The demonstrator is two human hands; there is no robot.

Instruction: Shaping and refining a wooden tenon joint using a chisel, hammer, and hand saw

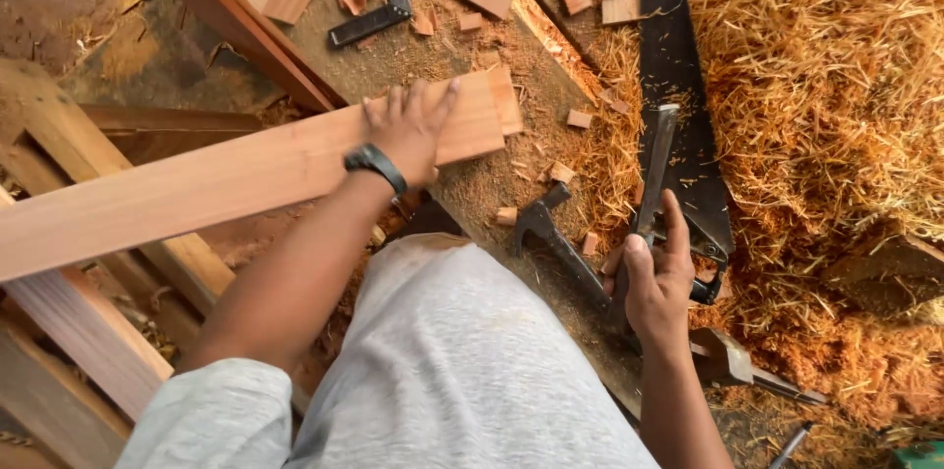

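2 hands work: left hand (408, 125) lies flat, fingers spread, on a wooden plank (226, 179); right hand (654, 277) grips what looks like a chisel (651, 174) beside a handsaw (678, 66).

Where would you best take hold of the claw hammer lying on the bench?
Grip the claw hammer low on its dark handle, coming from the person's side. The head and claw point away towards the plank, while the handle runs back beside the right hand, which already holds a chisel. The left hand presses the plank.
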